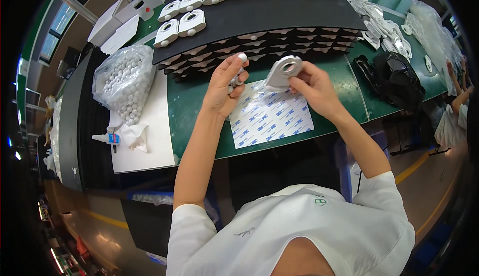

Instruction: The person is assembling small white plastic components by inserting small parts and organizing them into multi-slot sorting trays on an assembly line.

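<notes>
My left hand (225, 86) is closed, pinching a small white ball (242, 56) at the tips of thumb and forefinger. A few more of these balls are tucked under its curled fingers, partly hidden. My right hand (315, 89) grips a flat white plastic piece (277, 80) with a round hole, held tilted by its right edge. Hand and piece are above a white sheet with blue print (272, 121) on the green table. Between the two hands there is a gap; ball and piece do not touch.
Stacked black boards (279, 14) carry rows of similar white pieces with balls. A clear bag of white balls (130, 79), a small glue bottle (106, 138) and a crumpled tissue (135, 137) lie left. Loose white pieces (386, 29) and a black bag (394, 79) are right.
</notes>
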Demonstrator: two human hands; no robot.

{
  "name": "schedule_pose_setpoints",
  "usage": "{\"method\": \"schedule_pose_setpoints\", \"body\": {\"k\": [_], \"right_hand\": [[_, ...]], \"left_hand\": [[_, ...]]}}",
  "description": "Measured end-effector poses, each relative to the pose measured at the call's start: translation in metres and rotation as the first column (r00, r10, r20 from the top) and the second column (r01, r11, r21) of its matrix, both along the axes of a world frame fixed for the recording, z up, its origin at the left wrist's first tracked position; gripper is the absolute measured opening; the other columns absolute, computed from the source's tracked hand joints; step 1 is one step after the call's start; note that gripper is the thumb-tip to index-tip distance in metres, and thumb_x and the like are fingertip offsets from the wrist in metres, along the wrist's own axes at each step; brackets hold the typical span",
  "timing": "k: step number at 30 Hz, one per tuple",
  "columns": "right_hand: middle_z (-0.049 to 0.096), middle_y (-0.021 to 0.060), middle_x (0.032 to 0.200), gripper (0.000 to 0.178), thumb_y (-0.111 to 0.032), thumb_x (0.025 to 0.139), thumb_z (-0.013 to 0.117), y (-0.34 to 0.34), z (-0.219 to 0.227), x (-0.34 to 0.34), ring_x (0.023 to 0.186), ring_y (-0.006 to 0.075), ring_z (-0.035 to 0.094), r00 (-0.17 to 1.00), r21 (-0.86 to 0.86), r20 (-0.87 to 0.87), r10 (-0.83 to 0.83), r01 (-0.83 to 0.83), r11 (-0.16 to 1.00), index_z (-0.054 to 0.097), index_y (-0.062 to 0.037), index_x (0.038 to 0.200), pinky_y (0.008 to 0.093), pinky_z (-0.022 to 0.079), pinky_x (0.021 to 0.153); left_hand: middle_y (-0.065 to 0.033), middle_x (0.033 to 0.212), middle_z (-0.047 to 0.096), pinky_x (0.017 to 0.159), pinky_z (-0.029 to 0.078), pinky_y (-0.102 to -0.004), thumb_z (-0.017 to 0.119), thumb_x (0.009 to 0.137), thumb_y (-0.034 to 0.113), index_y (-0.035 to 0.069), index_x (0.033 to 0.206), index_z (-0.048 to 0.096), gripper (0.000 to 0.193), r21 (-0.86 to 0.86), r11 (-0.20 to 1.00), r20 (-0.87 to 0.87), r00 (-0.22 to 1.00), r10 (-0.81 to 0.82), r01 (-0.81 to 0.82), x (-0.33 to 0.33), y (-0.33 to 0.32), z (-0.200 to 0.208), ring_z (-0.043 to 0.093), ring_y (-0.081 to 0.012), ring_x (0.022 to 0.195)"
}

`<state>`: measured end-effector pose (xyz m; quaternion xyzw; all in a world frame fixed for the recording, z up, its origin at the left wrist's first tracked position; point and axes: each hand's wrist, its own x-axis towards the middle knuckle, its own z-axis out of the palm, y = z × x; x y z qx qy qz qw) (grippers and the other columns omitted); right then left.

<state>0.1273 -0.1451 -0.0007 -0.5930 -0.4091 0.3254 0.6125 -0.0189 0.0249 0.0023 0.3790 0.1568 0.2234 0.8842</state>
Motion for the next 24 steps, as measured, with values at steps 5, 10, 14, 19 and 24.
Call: {"method": "schedule_pose_setpoints", "body": {"k": [5, 10, 14, 19, 24], "right_hand": [[0.06, 0.0034, 0.087, 0.017, -0.006, 0.085, 0.054, 0.016, -0.013, -0.008, 0.075, 0.0069, 0.054, 0.992, -0.062, 0.123, 0.017, -0.01, 0.998, 0.053, -0.0001, 0.101, 0.0215, 0.044, 0.068], [0.06, 0.0037, 0.086, 0.017, -0.007, 0.085, 0.055, 0.016, -0.012, -0.016, 0.075, 0.0077, 0.055, 0.977, -0.08, 0.214, 0.012, 0.005, 0.997, 0.053, -0.0013, 0.101, 0.0216, 0.044, 0.068], [0.059, 0.0035, 0.086, 0.016, -0.006, 0.085, 0.054, 0.015, -0.012, -0.014, 0.076, 0.0078, 0.055, 0.967, -0.075, 0.256, -0.001, 0.021, 0.997, 0.053, -0.0018, 0.101, 0.0217, 0.044, 0.068], [0.057, 0.0037, 0.087, 0.015, -0.005, 0.086, 0.052, 0.013, -0.013, -0.011, 0.076, 0.0082, 0.054, 0.972, -0.047, 0.229, -0.046, 0.058, 0.997, 0.051, -0.002, 0.1, 0.0221, 0.044, 0.067], [0.056, 0.0051, 0.085, 0.013, -0.004, 0.086, 0.052, 0.012, -0.008, -0.019, 0.073, 0.01, 0.053, 0.906, -0.048, 0.422, -0.026, 0.051, 0.998, 0.051, -0.0019, 0.099, 0.0232, 0.045, 0.065]], "left_hand": [[-0.0041, 0.092, 0.058, 0.037, 0.026, -0.0138, 0.064, 0.081, 0.012, 0.007, 0.104, 0.057, 0.024, 0.004, 1.0, 0.011, 1.0, 0.005, -0.005, -0.001, -0.001, 0.001, 0.047, -0.0044, 0.062], [-0.0053, 0.096, 0.058, 0.037, 0.026, -0.0136, 0.063, 0.082, 0.012, 0.007, 0.104, 0.057, 0.023, -0.011, 1.0, 0.042, 0.999, -0.004, 0.005, -0.002, -0.002, 0.002, 0.047, -0.0048, 0.063], [-0.0053, 0.096, 0.058, 0.037, 0.026, -0.0132, 0.061, 0.084, 0.015, 0.007, 0.105, 0.057, 0.023, -0.008, 1.0, 0.057, 0.998, -0.026, 0.026, -0.002, -0.002, 0.003, 0.047, -0.0049, 0.063], [-0.0045, 0.091, 0.056, 0.037, 0.027, -0.0128, 0.059, 0.086, 0.023, 0.006, 0.101, 0.057, 0.022, -0.037, 0.999, 0.036, 0.999, -0.023, 0.024, -0.002, -0.001, 0.002, 0.047, -0.005, 0.063], [-0.0046, 0.09, 0.056, 0.036, 0.027, -0.0128, 0.061, 0.085, 0.021, 0.006, 0.1, 0.056, 0.022, -0.042, 0.999, 0.02, 1.0, -0.016, 0.016, -0.001, -0.002, 0.002, 0.047, -0.0053, 0.062]]}}
